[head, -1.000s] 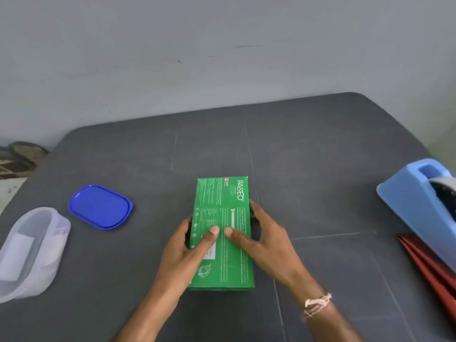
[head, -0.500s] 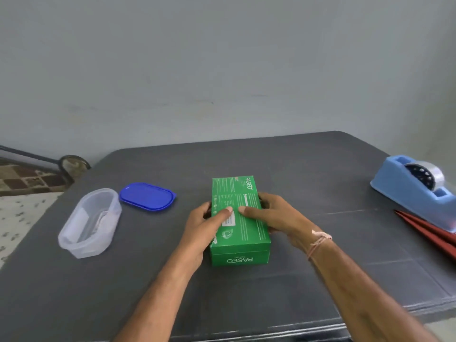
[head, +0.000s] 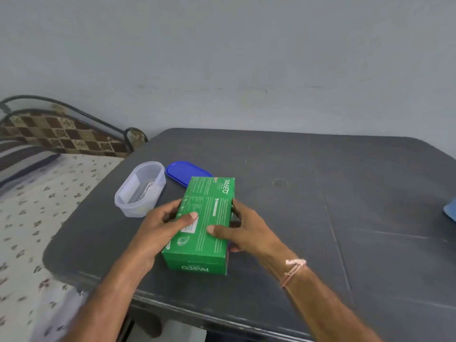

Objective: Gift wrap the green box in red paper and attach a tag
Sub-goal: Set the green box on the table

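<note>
Trouble could have come from the tub (head: pixel 140 191). It sat just left of the box (head: pixel 207 225), and a push that way would have knocked it. The box was at the front left part of the table (head: pixel 308 198), close to the near edge. A slip from your grip could have sent it off onto the floor. It looked like thin card, so a hard squeeze might have dented it. No red paper and no tag showed, so I think the wrapping had not begun.

Your left hand (head: pixel 158 230) held the box's left side. Its fingers (head: pixel 170 208) curled round the side, and the thumb lay on top. Your right hand (head: pixel 249 233) held the right side the same way, thumb on top. Neither hand was spread wide. I could not tell if the box sat on the table or was lifted a little. The lid (head: pixel 182 171) lay just behind it.
</note>
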Motion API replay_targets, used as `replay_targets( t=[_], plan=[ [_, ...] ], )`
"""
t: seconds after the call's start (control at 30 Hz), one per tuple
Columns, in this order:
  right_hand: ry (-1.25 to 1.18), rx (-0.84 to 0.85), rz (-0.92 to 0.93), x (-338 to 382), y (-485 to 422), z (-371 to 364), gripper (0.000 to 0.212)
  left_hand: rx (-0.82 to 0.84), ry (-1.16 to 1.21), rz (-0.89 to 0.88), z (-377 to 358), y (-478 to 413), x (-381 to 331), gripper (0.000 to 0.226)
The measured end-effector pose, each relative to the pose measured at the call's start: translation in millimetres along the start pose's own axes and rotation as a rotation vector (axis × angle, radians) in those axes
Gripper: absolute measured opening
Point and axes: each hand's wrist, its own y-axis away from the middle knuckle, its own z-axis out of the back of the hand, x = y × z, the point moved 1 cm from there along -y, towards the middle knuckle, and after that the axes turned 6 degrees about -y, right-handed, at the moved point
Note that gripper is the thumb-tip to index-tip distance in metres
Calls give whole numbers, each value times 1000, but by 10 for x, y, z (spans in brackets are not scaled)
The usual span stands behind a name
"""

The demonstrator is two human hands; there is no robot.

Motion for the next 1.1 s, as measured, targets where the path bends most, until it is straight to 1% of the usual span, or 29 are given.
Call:
replay_targets(
  t=[0.13,0.23,0.37,0.4,0.47,0.5,0.53,0.57,0.6,0.63,0.67,0.7,0.73,0.8,0.87,0.97,1.03,1.1],
  plan=[
    [15,1,4,-31,62,-161,52,-47,23,5,124,162,99,31],
    [40,-18,33,-17,91,-259,54,-63,2,8,201,207,87,32],
    [6,-52,40,-46,91,-408,53,-112,-24,-7,278,212,135,34],
    [1,-52,38,-46,100,-422,51,-115,-37,-3,284,220,139,37],
    [6,-27,39,-14,151,-402,48,-141,-98,8,268,227,131,52],
    [12,-16,45,4,197,-357,47,-186,-190,-8,242,235,95,60],
    [17,-18,52,7,244,-298,49,-262,-325,-45,216,244,51,64],
    [35,-55,66,20,319,-188,59,-358,-486,-113,138,259,-32,66],
    [65,-113,80,24,389,-36,76,-455,-606,-215,11,283,-120,64],
    [107,-174,94,46,479,144,88,-513,-653,-325,-166,303,-218,61],
    [143,-224,119,82,572,321,92,-521,-638,-413,-362,311,-308,57],
    [181,-279,148,119,689,527,90,-484,-590,-462,-608,300,-381,53],
    [215,-336,173,138,813,757,88,-407,-517,-477,-894,293,-441,50],
    [291,-458,210,173,1094,1236,84,-199,-405,-423,-1499,248,-510,47],
    [432,-606,229,179,1383,1684,79,2,-351,-345,-2077,220,-545,47],
    [771,-868,200,145,1826,2312,70,210,-381,-293,-2827,230,-598,49],
    [969,-1068,187,103,2122,2729,69,307,-426,-294,-3299,263,-679,50],
    [1034,-1221,146,52,2351,3087,76,377,-445,-297,-3706,282,-743,54]
  ],
)
